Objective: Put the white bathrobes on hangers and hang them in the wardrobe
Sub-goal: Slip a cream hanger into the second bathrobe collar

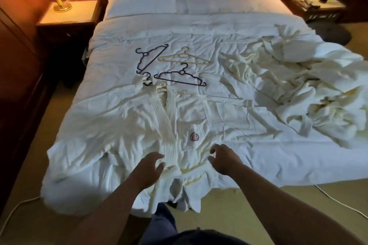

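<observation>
White bathrobe [137,119], flat at bed [111,45] foot end, cream hanger [161,90] in collar. Robe heap [298,89] on bed alongside. Left hand [150,168], right hand [224,160]: fingers loosely spread, empty, over bathrobe waist.

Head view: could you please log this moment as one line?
bathrobe flat on bed | cream hanger at its collar | left hand, right hand over its front, holding nothing | not yet hung

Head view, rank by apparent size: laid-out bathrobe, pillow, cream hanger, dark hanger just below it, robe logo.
1. Laid-out bathrobe, largest, though also nearest the camera.
2. Pillow, clearly smaller here, but farthest off.
3. Cream hanger and dark hanger: look alike, not ranked.
4. Robe logo, smallest.
</observation>
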Motion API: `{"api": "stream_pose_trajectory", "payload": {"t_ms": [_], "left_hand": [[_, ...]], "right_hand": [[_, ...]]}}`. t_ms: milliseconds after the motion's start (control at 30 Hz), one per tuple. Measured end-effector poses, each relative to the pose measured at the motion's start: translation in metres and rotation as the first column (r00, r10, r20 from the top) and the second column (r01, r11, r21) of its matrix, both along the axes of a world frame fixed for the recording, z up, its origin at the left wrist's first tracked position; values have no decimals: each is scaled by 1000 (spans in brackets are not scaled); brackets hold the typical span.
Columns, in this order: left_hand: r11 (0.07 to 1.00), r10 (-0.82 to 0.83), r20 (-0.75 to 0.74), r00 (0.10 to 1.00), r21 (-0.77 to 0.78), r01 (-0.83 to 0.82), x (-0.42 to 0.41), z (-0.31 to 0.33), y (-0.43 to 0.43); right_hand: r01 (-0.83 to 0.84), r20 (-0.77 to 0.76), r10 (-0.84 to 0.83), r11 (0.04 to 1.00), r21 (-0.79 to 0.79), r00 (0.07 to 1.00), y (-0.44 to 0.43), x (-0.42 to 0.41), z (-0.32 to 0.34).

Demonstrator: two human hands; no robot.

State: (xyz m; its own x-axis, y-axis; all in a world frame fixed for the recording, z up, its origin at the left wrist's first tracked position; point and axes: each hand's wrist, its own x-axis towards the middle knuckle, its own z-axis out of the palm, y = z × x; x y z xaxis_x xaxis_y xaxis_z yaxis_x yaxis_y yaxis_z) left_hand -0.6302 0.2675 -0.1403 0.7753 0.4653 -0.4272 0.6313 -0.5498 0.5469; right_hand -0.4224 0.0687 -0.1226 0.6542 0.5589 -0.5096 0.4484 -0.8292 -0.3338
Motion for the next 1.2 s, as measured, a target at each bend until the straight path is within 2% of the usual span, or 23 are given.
{"api": "stream_pose_trajectory", "payload": {"t_ms": [233,567,800,900,1100,1200], "left_hand": [[999,3,49,999,-48,0,-5,21,-39],[999,-1,-35,999,-47,-1,16,20,7],[990,-125,-62,990,-66,121,94,11,28],[983,-170,-104,980,-94,161,119,2,29],[978,-186,-139,973,-117,170,138,2,24],[987,-138,-146,980,-101,124,136,0,26]], "right_hand": [[-64,-100,70,996,59,993,-32,0,14],[32,-273,0,993,112,962,-5,16,-4],[202,-238,-166,970,134,957,-13,71,-12],[254,-229,-228,963,91,946,-28,86,-22],[277,-249,-254,959,63,935,-43,97,-42],[250,-260,-227,967,59,939,-44,107,-45]]}}
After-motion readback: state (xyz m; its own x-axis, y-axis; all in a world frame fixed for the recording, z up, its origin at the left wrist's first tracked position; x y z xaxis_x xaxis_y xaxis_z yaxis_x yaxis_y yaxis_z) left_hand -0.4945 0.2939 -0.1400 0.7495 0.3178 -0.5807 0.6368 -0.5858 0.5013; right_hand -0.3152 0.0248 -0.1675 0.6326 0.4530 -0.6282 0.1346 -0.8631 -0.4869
